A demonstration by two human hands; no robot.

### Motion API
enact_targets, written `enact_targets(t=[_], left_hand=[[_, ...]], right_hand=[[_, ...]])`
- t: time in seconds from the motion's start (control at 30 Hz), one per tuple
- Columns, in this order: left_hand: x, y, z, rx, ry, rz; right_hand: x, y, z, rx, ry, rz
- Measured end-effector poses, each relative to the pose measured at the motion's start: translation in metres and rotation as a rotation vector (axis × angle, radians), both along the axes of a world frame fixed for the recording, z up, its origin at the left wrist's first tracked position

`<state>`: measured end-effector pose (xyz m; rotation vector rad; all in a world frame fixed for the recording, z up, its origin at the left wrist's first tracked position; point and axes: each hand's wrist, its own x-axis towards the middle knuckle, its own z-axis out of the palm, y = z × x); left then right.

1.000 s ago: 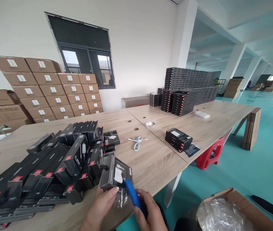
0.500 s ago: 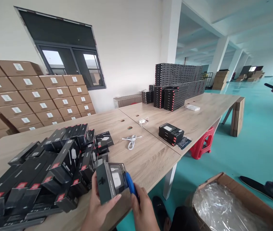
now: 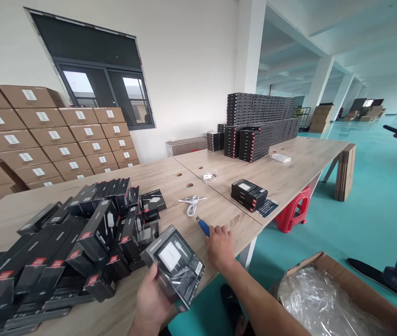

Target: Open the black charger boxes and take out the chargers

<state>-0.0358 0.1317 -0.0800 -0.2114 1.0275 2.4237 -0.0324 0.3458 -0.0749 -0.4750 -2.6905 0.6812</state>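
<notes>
Wood-grain tabletop point(image 3: 222, 212) spreads behind a black box point(image 3: 179, 266), held over its near edge by the left hand point(image 3: 153, 296), thumb against it, other fingers hidden; the right hand point(image 3: 221, 245) curls its fingers around a blue cutter point(image 3: 203, 227), near a white cable point(image 3: 191, 206).

Both hands were bare. The left hand point(image 3: 153, 296) was uncovered from the fingertips to the wrist, where the near edge of the view cut it off. The right hand point(image 3: 220, 245) ran into an equally bare right forearm point(image 3: 264, 298), a long, smooth shape, narrow at the wrist and broader toward the near edge. Farther down, a black, round-toed slipper with a broad upper point(image 3: 229, 301) covered the front of one foot point(image 3: 241, 325), and bare skin showed behind it. Small pale markings, too tiny to read, sat on the slipper. Plain black cloth point(image 3: 249, 328), apparently a trouser leg, showed partly beside the forearm.
</notes>
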Motion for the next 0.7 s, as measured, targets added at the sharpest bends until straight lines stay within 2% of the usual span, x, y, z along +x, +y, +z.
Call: enact_targets(t=[0.1, 0.17, 0.3, 0.4, 0.5, 0.57, 0.63, 0.7], left_hand=[[0.006, 0.017, 0.017, -0.026, -0.08, 0.098], [0.009, 0.023, 0.022, -0.021, -0.102, 0.108], [0.012, 0.024, 0.018, 0.158, -0.058, -0.049], [0.016, 0.023, 0.012, 0.289, -0.006, -0.211], [0.021, 0.018, 0.005, 0.335, 0.072, -0.318], [0.028, 0.013, -0.002, 0.313, 0.099, -0.353], [0.039, 0.007, -0.011, 0.251, 0.083, -0.376], [0.053, 0.001, -0.02, 0.157, 0.04, -0.4]], right_hand=[[0.003, 0.012, 0.008, 0.076, 0.002, 0.025], [0.016, 0.011, 0.013, 0.029, 0.047, 0.108], [0.052, -0.006, 0.019, -0.236, 0.1, 0.415], [0.068, -0.015, 0.018, -0.251, 0.133, 0.551], [0.072, -0.015, 0.014, -0.211, 0.169, 0.553], [0.07, -0.01, 0.012, -0.119, 0.19, 0.522], [0.064, 0.0, 0.014, -0.003, 0.208, 0.424], [0.054, 0.01, 0.019, 0.015, 0.219, 0.276]])
